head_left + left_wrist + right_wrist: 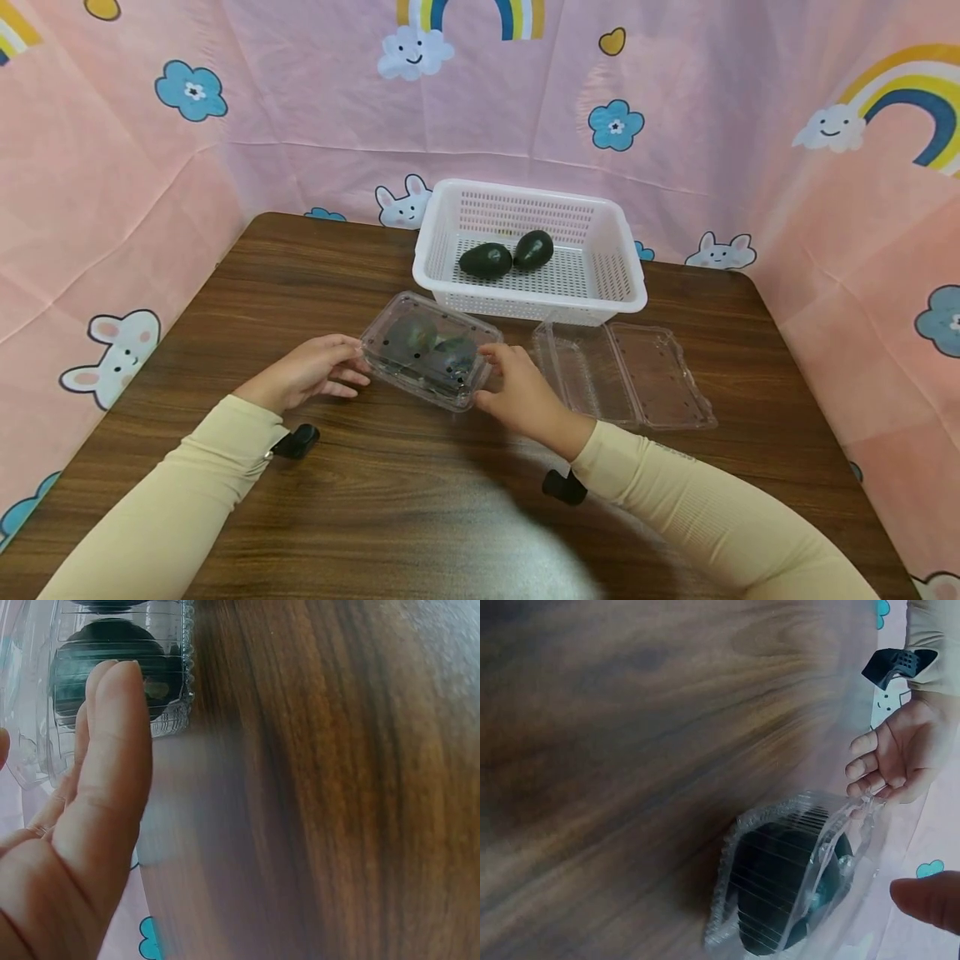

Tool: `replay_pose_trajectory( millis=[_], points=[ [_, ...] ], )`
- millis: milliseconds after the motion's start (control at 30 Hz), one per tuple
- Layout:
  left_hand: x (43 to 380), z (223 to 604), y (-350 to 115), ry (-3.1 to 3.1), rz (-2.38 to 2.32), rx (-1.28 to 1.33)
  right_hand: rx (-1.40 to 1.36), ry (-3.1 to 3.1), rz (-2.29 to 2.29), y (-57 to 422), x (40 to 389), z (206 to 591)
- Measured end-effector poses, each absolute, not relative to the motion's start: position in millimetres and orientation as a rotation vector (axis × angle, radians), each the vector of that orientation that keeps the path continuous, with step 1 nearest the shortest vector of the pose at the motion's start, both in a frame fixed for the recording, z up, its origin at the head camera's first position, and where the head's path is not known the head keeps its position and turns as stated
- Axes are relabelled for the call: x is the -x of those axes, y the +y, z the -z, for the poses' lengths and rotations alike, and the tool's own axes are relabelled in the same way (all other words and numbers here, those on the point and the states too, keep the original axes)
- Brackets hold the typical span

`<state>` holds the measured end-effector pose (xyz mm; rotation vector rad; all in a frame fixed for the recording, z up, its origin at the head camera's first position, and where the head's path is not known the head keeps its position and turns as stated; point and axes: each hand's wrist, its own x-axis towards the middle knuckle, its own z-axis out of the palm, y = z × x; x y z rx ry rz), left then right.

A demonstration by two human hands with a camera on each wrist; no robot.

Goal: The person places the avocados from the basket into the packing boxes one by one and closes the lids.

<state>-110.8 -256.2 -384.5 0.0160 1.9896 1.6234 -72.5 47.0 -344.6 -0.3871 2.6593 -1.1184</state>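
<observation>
A clear plastic clamshell box with its lid down holds two dark green avocados, seen through the plastic. At its left end is my left hand, fingers extended with the tips right at the edge. Close up in the left wrist view, those fingers lie straight over the box's side, overlapping an avocado. My right hand arches loosely around the box's right end, fingertips at the rim. In the right wrist view a raised digit shows apart from the lid; the other fingers are hidden.
Behind the box stands a white perforated basket with two avocados inside. A second clear clamshell lies unfolded to the right, beside the basket's front. Pink printed cloth hangs around the brown wooden table.
</observation>
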Motion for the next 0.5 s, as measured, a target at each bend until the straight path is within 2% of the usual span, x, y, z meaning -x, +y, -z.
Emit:
replay_pose_trajectory(
  millis=[500],
  points=[
    [105,383,-255,1.979,-1.639,-0.009,0.084,2.489,1.398,46,69,363]
  ],
)
